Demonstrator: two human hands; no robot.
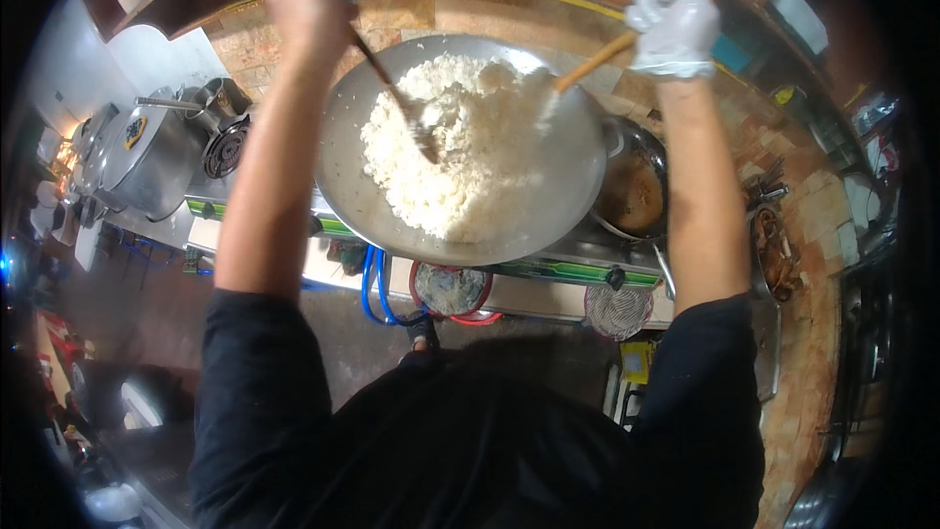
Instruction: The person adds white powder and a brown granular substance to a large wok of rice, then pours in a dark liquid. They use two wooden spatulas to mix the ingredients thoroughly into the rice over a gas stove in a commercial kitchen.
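Before me a large metal wok (345,162) holds a heap of white rice (418,191). My bare left hand (312,0) is shut on the handle of a dark-handled cooking utensil (382,73), whose blurred lower end is in the rice. In a translucent glove, my right hand (674,22) grips a wooden-handled utensil (598,60) near its top. That tool slants down to the right side of the heap, and its working end is blurred and partly hidden by rice. Both hands are held beyond the wok's centre, above its far side.
Under the wok is a gas stove (543,270) with a green-striped front. Right of it sits a dark pan (631,191) with brown residue. A metal tray (767,338) holds browned food. A large lidded pot (150,162) stands left, and blue hoses (372,286) hang below.
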